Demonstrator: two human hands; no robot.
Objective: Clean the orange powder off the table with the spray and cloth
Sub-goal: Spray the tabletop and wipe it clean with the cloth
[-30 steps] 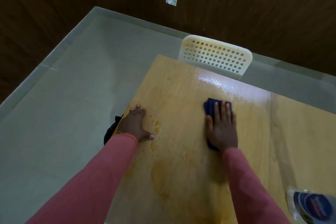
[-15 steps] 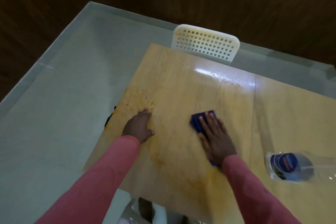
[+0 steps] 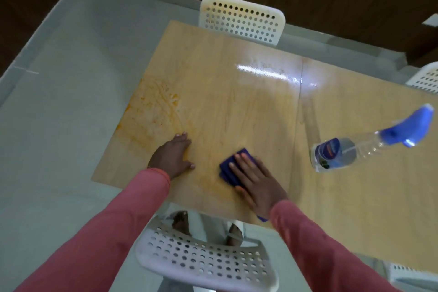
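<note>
Orange powder smears [image 3: 154,106] cover the left part of the light wooden table [image 3: 237,102], with fainter streaks near the front edge. My left hand [image 3: 171,157] rests flat on the table just right of the smear. A folded blue cloth [image 3: 231,168] lies under my right hand [image 3: 256,185], whose straight fingers press it onto the table near the front edge. A clear spray bottle [image 3: 355,149] with a blue trigger head stands on the table to the right, apart from both hands.
A white perforated chair [image 3: 241,20] stands behind the table's far edge and another [image 3: 203,261] sits below the front edge. Part of a third chair [image 3: 425,78] shows at the right. Grey floor lies to the left. A wet glare marks the table's far middle.
My right hand has drawn the cloth back toward the front edge. The left hand slid nearer too, uncovering the orange smear. The view tilted down, bringing the bottle and near chair into sight.
</note>
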